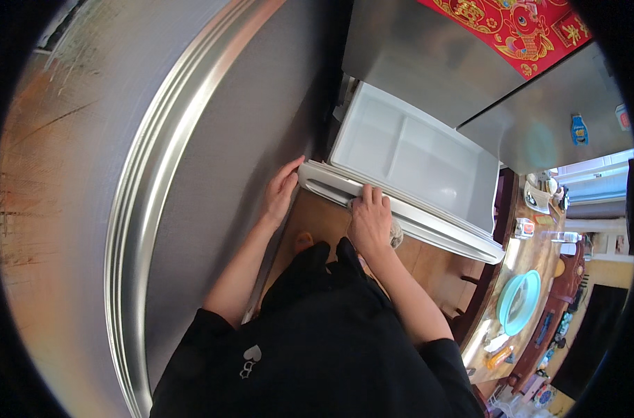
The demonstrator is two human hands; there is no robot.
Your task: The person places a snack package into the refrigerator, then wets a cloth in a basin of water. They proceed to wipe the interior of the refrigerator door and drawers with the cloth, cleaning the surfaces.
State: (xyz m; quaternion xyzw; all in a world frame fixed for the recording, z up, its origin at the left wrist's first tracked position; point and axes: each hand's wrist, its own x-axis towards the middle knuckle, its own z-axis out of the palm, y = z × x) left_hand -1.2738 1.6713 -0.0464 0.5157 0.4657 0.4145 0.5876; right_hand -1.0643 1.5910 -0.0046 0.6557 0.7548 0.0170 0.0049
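Observation:
A white freezer drawer (426, 151) is pulled out of a stainless steel refrigerator, its bin showing a low ridge across the bottom. My left hand (279, 197) is at the left end of the drawer front (442, 227), fingertips against its corner. Over the top edge of that front, my right hand (371, 219) curls its fingers near the recessed handle (324, 189). A greyish bunched cloth (396, 233) shows beneath and beside the right palm, mostly hidden by the hand.
An open refrigerator door (233, 172) with a long metal handle (160, 172) stands close on my left. Closed upper doors (426, 47) bear a red decoration (523, 31). To the right is a wooden table (481, 334) with a turquoise basin (505, 303) and a bottle (566, 237).

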